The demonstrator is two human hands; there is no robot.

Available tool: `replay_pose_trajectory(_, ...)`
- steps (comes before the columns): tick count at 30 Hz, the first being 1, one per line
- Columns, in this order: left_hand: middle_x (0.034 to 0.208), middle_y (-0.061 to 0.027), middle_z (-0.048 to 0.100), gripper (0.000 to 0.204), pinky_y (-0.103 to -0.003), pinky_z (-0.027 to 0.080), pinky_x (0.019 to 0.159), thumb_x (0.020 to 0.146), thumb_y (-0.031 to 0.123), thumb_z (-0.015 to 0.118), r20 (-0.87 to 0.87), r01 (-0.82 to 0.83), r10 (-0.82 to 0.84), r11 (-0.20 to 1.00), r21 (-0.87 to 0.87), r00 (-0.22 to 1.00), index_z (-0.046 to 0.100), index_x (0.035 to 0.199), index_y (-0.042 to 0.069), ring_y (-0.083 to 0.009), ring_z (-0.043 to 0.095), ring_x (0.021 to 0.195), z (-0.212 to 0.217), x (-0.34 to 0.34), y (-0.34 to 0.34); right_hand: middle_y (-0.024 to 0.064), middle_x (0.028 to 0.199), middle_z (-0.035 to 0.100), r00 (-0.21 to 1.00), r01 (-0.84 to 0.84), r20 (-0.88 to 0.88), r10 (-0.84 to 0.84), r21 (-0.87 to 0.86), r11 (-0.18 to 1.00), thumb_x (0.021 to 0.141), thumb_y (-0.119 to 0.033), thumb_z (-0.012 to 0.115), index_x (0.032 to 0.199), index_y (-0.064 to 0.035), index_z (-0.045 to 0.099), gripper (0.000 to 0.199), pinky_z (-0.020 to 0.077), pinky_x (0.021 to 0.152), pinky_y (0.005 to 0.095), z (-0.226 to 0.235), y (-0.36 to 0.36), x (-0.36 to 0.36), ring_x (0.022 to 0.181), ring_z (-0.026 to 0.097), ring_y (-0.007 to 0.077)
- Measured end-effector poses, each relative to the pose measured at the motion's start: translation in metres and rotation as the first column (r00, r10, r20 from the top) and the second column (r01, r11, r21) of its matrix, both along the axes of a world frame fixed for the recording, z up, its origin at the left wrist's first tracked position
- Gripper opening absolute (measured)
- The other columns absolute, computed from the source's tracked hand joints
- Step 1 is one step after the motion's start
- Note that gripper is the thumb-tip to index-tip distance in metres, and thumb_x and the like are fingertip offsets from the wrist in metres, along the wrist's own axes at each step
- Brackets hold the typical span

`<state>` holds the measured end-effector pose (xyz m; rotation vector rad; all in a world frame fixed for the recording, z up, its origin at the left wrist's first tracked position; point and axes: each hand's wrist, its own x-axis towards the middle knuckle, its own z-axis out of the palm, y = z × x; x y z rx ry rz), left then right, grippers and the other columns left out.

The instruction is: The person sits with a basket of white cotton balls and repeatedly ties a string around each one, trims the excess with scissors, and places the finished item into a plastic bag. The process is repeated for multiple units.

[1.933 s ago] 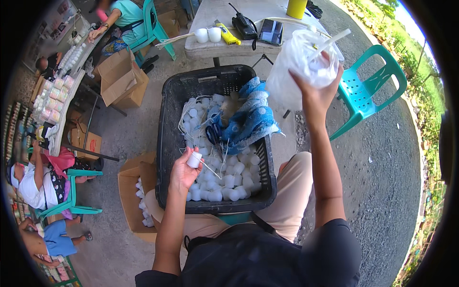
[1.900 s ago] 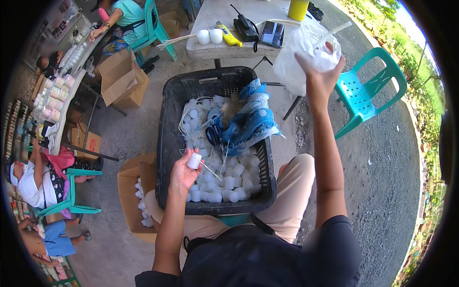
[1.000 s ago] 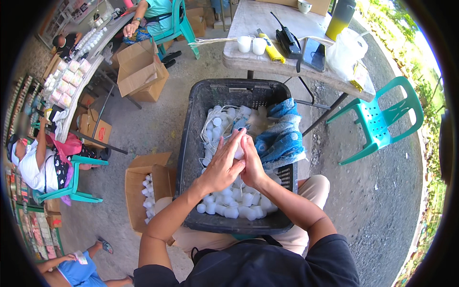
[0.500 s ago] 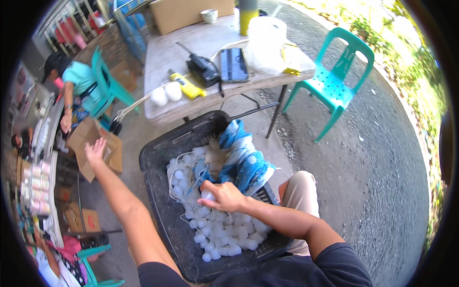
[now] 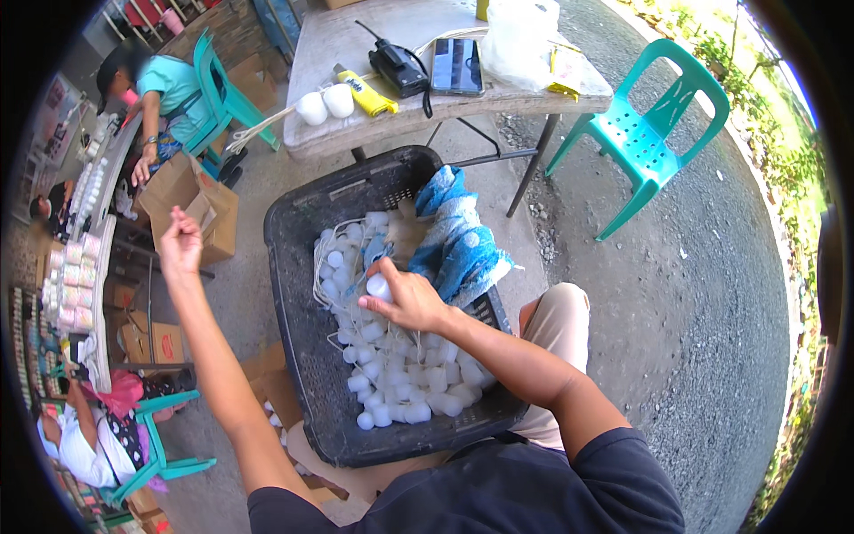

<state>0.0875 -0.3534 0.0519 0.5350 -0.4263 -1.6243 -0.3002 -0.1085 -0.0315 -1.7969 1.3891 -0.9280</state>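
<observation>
Small white plastic bottle, pinched between thumb and fingers of the right hand, just above the heap of like white bottles in the black mesh basket. A blue patterned cloth lies at the basket's far side. Left hand raised out to the left, fingers loosely curled and holding nothing, above an open cardboard box. Beyond the basket, the bench carries two white rounded containers, a yellow tool and a handheld radio. Teal plastic chair at right.

Small bottles in basket, table behind it, chair right, cardboard box left
</observation>
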Motion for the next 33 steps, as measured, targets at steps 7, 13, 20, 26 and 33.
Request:
replay_pose_trajectory(7,0.100,0.0014,0.062,0.008,-0.025,0.047,0.074,0.097,0.020,0.057,0.777,0.116,-0.070,0.993,-0.004,0.626,0.061,0.098,0.013,-0.0069,0.058,0.088,-0.016,-0.154,0.260,0.0152,0.087,0.064,0.956,-0.098,0.287,0.051,0.154,0.983,0.091,-0.041,0.063,0.116,-0.0015,0.042,0.051,0.0501,0.075,0.0388,0.000,0.001,0.021,0.079,0.066,0.0276)
replay_pose_trajectory(13,0.107,0.0013,0.059,0.015,-0.039,0.048,0.080,0.097,0.022,0.055,0.646,0.134,-0.150,0.988,0.074,0.749,0.059,0.109,0.013,-0.0111,0.056,0.099,-0.038,-0.203,0.308,0.0122,0.069,0.060,0.880,-0.197,0.474,0.018,0.331,0.923,0.101,-0.054,0.029,0.112,0.0020,0.047,0.060,0.0491,0.066,0.0371,0.006,0.029,0.038,0.059,0.063,0.0202)
replay_pose_trajectory(20,0.108,-0.0009,0.057,0.012,-0.029,0.055,0.066,0.099,0.018,0.052,0.605,0.130,-0.143,0.989,0.067,0.783,0.058,0.096,0.008,-0.0115,0.060,0.085,-0.059,-0.213,0.333,-0.0018,0.057,0.045,0.779,-0.377,0.627,0.030,0.429,0.821,0.099,-0.061,0.026,0.119,-0.0003,0.057,0.071,0.0304,0.044,0.0242,0.024,0.060,0.032,0.045,0.037,0.0062)
replay_pose_trajectory(26,0.106,-0.0002,0.056,0.013,-0.028,0.054,0.064,0.098,0.021,0.054,0.811,0.267,-0.234,0.958,0.100,0.536,0.060,0.096,0.009,-0.0095,0.057,0.092,-0.072,-0.206,0.332,-0.0042,0.055,0.044,0.793,-0.282,0.609,0.011,0.351,0.893,0.102,-0.042,0.042,0.108,-0.0038,0.064,0.044,0.0268,0.044,0.0227,0.041,0.063,0.024,0.047,0.037,0.0043)
replay_pose_trajectory(33,0.118,-0.0108,0.058,0.028,-0.038,0.054,0.083,0.102,0.020,0.039,0.184,0.309,-0.338,0.936,0.167,0.923,0.053,0.121,0.004,-0.0259,0.061,0.104,-0.054,-0.203,0.330,-0.0044,0.066,0.054,0.519,-0.301,0.845,-0.129,0.322,0.898,0.100,-0.026,0.050,0.090,-0.0073,0.063,0.026,0.0292,0.047,0.0198,0.041,0.063,0.022,0.051,0.038,0.0011)
